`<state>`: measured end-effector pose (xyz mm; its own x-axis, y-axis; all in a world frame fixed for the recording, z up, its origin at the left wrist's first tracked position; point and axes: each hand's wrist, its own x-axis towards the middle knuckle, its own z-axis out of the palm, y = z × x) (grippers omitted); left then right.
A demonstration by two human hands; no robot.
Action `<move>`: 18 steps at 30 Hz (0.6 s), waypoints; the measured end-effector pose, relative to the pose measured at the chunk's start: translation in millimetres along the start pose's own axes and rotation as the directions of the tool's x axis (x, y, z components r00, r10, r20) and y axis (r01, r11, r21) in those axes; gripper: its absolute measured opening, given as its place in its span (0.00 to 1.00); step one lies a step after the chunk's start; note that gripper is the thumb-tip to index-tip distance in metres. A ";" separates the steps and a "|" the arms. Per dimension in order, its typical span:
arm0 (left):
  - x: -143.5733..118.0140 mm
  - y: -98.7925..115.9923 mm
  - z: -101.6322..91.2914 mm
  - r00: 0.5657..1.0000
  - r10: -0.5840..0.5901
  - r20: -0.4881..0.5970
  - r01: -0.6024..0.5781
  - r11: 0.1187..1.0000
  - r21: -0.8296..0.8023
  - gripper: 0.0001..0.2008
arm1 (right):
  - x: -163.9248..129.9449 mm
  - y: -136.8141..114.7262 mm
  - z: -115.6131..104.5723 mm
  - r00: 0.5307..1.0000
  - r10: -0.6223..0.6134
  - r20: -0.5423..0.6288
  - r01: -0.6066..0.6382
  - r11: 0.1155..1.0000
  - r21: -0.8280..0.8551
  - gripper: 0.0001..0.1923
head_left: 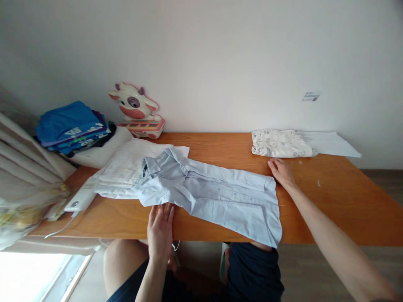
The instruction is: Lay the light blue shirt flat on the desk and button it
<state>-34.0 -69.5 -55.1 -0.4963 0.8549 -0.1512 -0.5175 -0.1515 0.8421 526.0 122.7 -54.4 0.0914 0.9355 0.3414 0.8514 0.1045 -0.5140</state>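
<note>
Both hands lie open and flat, the left hand [161, 228] and right hand [281, 172] apparently touching opposite edges of a pale blue shirt [217, 195] on the table [330, 201].

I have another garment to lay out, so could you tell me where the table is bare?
Bare wood lies right of the shirt, below the folded cloth and beyond the right hand. The table's left end is crowded with clothes.
</note>
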 end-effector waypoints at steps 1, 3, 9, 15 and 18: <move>-5.9 -3.7 2.0 1.000 -0.012 0.013 0.012 1.000 0.019 0.19 | -2.2 -5.4 -2.1 0.999 -0.017 0.031 0.016 1.000 0.020 0.26; -11.4 -8.1 11.6 0.998 -0.033 0.050 0.028 0.995 0.096 0.23 | -9.0 -18.7 -6.2 0.991 -0.064 0.115 0.057 0.996 0.069 0.26; -5.4 3.0 55.3 0.975 0.125 0.181 -0.183 0.917 0.354 0.30 | -56.6 -54.2 -26.4 0.847 -0.090 0.524 0.088 0.996 0.028 0.20; 11.5 -3.5 116.5 0.947 0.181 0.267 -0.267 0.902 0.338 0.45 | -169.3 -63.3 -89.4 0.796 0.076 0.600 -0.037 0.996 -0.078 0.17; 34.0 -26.3 158.9 0.939 0.123 0.322 -0.215 0.939 0.269 0.43 | -250.2 -84.5 -116.2 0.644 0.158 0.749 -0.198 0.979 -0.036 0.20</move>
<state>73.5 42.3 -0.2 -0.3046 0.9438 0.1282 -0.1918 -0.1926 0.9624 491.2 -159.4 -4.9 -0.1935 0.8714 -0.4508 0.8345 -0.0954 -0.5426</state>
